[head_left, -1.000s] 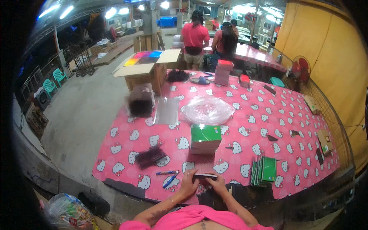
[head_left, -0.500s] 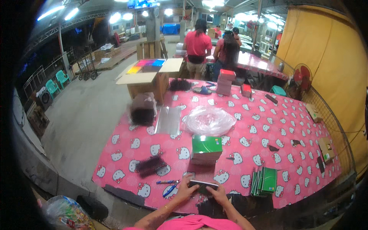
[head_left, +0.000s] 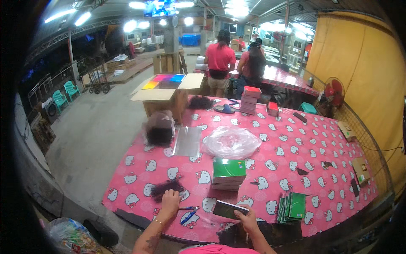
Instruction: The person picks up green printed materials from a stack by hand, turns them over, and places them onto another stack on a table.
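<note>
My left hand (head_left: 170,203) reaches to the near edge of a pile of black spiral binding coils (head_left: 165,189), its fingers bent and pinched together on the coils. In my right hand (head_left: 246,216) is a notebook (head_left: 226,209) with a dark face up and a white page edge, thumb on top. Pliers with blue handles (head_left: 188,216) and a pen-like tool (head_left: 186,208) lie between my hands. Beyond the notebook rises a stack of green-covered notebooks (head_left: 228,169). Several coil-bound green notebooks (head_left: 292,207) lie in an overlapping pile to the right.
A clear plastic bag (head_left: 232,142), a silvery sheet (head_left: 186,142) and a bag of black coils (head_left: 160,134) lie farther back on the pink tablecloth (head_left: 270,186). An open carton (head_left: 163,101) stands behind them. Red-topped stacks (head_left: 250,101) sit at the far edge. Two people work beyond.
My left hand has let go of the notebook and moved left to the coil pile. My right hand keeps the notebook, now tilted the other way. The view has shifted slightly.
</note>
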A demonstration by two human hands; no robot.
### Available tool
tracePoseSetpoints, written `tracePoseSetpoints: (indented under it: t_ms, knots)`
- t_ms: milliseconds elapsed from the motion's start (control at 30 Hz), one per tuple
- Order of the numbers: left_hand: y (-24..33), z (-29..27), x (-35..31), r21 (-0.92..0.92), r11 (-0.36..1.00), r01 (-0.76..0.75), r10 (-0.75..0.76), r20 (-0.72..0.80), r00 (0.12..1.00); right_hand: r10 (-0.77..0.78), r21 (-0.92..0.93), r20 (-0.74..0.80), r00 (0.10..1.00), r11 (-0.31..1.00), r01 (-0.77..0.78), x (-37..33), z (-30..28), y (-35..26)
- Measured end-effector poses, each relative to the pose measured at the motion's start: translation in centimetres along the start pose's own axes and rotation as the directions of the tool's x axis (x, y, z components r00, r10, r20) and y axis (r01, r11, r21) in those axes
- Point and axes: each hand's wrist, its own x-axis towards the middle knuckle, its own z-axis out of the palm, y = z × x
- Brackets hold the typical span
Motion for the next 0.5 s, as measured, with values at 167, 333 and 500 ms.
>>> tracePoseSetpoints:
  t_ms: [167,333,500]
  knots:
    - [1.6,-0.3,0.0,0.021,0.992,-0.122,0.123,-0.037,0.992,-0.008,-0.026,-0.037,0.999,1.000,0.007,0.3,0.0,0.6]
    - [0.6,-1.2,-0.7,-0.051,0.995,-0.083,0.087,0.083,0.993,0.000,-0.067,-0.085,0.996,0.998,-0.006,-0.4,0.4,0.9]
    - [-0.8,-2.7,-1.6,-0.080,0.980,-0.182,0.186,0.046,0.982,0.008,0.041,-0.068,0.998,0.999,-0.005,-0.8,0.0,2.4]
